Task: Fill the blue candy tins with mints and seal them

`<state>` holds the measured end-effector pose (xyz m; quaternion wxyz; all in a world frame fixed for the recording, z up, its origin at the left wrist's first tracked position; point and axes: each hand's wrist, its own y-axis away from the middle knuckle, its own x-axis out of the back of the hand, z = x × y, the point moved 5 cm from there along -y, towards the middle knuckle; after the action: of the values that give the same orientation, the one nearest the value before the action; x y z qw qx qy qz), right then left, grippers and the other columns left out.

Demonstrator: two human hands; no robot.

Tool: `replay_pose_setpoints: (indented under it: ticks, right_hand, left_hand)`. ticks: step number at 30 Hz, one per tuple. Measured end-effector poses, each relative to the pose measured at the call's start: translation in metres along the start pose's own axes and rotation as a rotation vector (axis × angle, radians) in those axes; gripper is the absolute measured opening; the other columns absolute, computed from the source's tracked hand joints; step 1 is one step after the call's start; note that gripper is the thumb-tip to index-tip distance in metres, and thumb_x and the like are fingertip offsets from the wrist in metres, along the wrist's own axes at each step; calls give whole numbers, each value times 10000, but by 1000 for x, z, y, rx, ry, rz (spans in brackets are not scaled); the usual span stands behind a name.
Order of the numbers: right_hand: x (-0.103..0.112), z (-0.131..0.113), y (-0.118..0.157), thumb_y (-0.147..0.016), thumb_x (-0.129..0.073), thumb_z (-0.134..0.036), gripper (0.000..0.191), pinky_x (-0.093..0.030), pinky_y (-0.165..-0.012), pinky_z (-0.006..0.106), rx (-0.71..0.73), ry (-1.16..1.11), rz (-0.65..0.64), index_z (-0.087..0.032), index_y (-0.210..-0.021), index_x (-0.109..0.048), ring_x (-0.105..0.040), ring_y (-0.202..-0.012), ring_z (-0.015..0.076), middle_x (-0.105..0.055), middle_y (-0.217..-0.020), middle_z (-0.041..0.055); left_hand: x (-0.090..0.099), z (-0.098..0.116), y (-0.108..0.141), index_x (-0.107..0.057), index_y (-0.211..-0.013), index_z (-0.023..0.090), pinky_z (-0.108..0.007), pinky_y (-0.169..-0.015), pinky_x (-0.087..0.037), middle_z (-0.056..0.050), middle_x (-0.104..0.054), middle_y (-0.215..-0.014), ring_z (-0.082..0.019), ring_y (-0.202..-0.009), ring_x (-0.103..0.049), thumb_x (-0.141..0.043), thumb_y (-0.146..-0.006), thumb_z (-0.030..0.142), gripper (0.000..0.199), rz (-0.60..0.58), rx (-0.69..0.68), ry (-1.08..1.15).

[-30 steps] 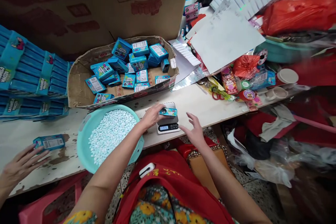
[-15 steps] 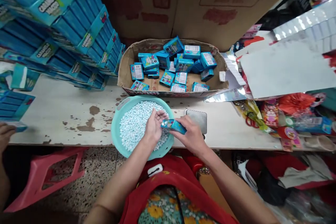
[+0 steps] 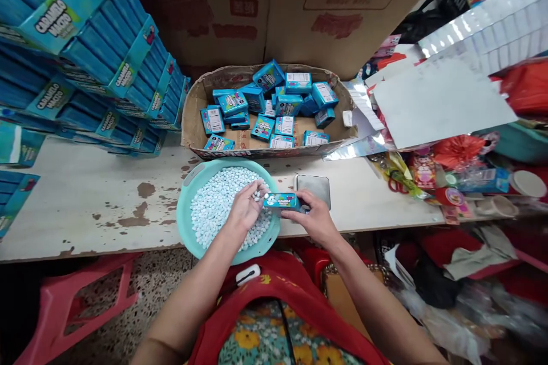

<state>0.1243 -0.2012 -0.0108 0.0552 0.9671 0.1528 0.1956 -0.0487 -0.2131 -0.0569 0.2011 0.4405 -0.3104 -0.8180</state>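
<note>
Over a turquoise basin [image 3: 183, 218] full of small pale candies [image 3: 218, 199], my left hand [image 3: 246, 205] is cupped palm up. A few of the candies lie at its curled fingers, against the open end of a small blue candy box [image 3: 281, 201]. My right hand [image 3: 314, 214] grips that box by its other end, thumb on the near side and fingers on the far side. The box lies tilted nearly level over the basin's right rim, with white candies showing at its mouth.
Behind the basin stands a cut-down cardboard tray [image 3: 240, 153] with several blue candy boxes [image 3: 289, 105]. Stacked display cartons [image 3: 124, 77] rise at the left. A small scale [image 3: 314, 185] sits right of the basin. White card sheets [image 3: 440, 102] and a clutter of packets [image 3: 423, 171] occupy the right side.
My right hand has turned the box so its printed narrow side faces up. My left hand stays cupped at its mouth. The view has shifted, and another person's hand at far left is gone from sight.
</note>
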Motion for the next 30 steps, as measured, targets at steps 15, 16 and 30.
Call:
replay_pose_setpoints:
  ticks: [15, 16, 30]
  right_hand:
    - [91, 145, 8, -557, -794, -377, 557, -481, -865, 375, -230, -322, 334, -210, -1057, -611, -629, -896, 202, -676, -1035, 46]
    - [94, 145, 10, -559, -798, -374, 596, -476, -889, 384, -229, -313, 320, -217, -1098, -597, -620, -953, 212, -657, -1106, 59]
    - [154, 228, 114, -624, -765, -484, 526, -465, -947, 458, -489, -322, 528, -173, -1028, -635, -640, -952, 237, -683, -1036, 111]
  left_hand:
    - [47, 37, -13, -612, -1124, 176, -451, -1029, -362, -131, -578, -1183, -292, -1179, -488, -501, -818, 456, 429, 198, -617, -1732]
    - [45, 36, -12, -614, -1119, 178, -449, -1027, -365, -131, -576, -1188, -293, -1182, -487, -500, -817, 454, 425, 211, -624, -1736]
    - [22, 17, -11, -633, -1101, 193, -407, -914, -453, -104, -620, -1137, -269, -1058, -567, -505, -806, 483, 433, 295, -602, -1634]
